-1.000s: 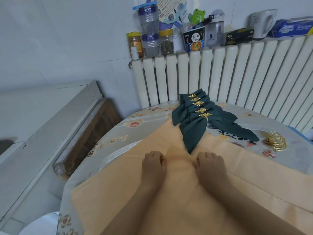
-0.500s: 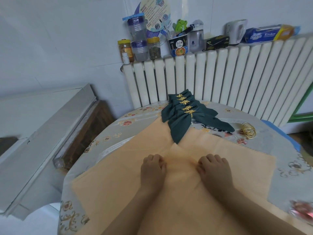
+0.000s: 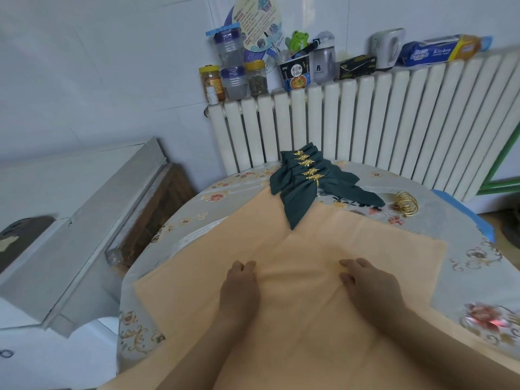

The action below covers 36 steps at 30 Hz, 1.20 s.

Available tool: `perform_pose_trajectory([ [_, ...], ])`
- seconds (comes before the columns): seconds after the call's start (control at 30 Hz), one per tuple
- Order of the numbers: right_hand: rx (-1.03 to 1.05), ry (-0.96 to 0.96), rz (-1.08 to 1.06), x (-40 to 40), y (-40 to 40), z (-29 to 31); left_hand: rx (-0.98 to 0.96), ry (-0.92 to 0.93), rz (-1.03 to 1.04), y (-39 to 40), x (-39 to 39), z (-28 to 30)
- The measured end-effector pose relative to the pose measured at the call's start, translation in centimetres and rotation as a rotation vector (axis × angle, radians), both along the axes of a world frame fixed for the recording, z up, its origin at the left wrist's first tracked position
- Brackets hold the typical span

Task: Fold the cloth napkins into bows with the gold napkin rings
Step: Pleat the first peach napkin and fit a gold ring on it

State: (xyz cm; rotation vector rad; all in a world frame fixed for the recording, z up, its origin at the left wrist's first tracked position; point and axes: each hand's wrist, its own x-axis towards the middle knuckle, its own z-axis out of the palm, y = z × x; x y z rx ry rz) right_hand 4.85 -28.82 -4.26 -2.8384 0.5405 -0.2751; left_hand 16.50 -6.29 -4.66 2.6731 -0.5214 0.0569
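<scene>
**Head view: two hands on one peach napkin, five green bows done**

Head camera looks down on a round table [image 3: 464, 229] under a floral cover, and everything below is placed from the peach napkin [image 3: 309, 249] spread across it. One such napkin shows, lying mostly flat, with wrinkles drawn up between the hands. The left hand [image 3: 239, 288] sits on its middle with fingers curled into the cloth, gathering a fold. The right hand [image 3: 371, 288] rests beside it, apart from the left, its fingers bent and its thumb against the fabric, pinching the same ridge from the other side.

At the napkin's far edge lie five dark green bows [image 3: 304, 184], overlapped in a row, each cinched by one leaf-shaped gold ring [image 3: 315, 177]; the nearest bow's tail overlaps the peach cloth. To the far right of the napkin, off its edge, sits one small heap of loose gold rings [image 3: 405, 205]; their count cannot be told. Beyond the bows stands a white radiator [image 3: 365, 122].
</scene>
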Motion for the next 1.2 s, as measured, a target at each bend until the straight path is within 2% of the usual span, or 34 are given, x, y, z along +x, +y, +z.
perform_pose_trajectory([
  [0.17,-0.014,-0.072,0.011,-0.7,0.1,-0.7,0.023,-0.027,-0.003,0.1,-0.8,-0.4],
  [0.27,-0.089,-0.147,0.005,0.1,-0.4,-1.3,-0.023,-0.099,0.024,-0.4,-0.2,-0.7],
  [0.53,-0.019,-0.171,-0.096,1.2,-1.1,-1.7,-0.128,-0.156,0.099,-1.8,0.8,-1.3],
  [0.7,-0.089,-0.194,-0.051,1.5,-1.2,-2.4,-0.027,-0.122,0.117,-2.0,0.6,-1.1],
  [0.8,-0.064,-0.135,-0.050,2.3,-0.8,-1.7,0.122,-0.049,0.119,-2.3,1.1,-0.3],
  [0.87,-0.020,-0.080,-0.056,3.3,-0.6,-1.1,0.127,0.041,0.126,-2.8,2.0,0.5],
  [0.97,0.070,-0.009,-0.088,4.8,-0.4,-0.2,0.039,0.208,0.101,-3.5,3.6,1.4],
  [1.07,0.121,0.057,-0.071,6.1,-0.5,0.3,-0.059,0.283,0.012,-4.1,4.4,2.0],
  [1.2,0.381,0.008,-0.015,7.5,-0.3,0.7,-0.291,0.370,-0.015,-4.8,5.0,2.7],
])
